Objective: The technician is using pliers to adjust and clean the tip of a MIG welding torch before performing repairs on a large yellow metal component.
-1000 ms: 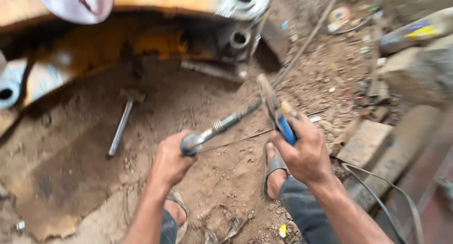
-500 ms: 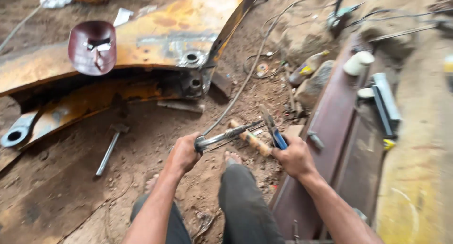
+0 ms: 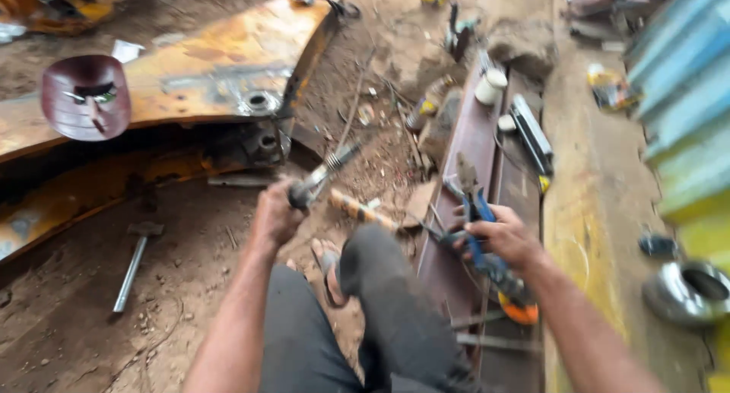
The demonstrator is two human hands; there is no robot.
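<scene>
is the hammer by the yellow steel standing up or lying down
Lying down. The hammer rests flat on the dirt, its handle running along the ground, apart from both hands.

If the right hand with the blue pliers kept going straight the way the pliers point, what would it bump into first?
Probably the white cup. The right hand holds the blue-handled pliers pointing up along the rusty steel beam, and the cup stands at the beam's far end. The picture is blurry, so the depth is uncertain.

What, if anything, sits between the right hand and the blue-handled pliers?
Nothing visible: the right hand is already closed around the blue-handled pliers. The left hand likewise grips the metal rod tool directly.
</scene>
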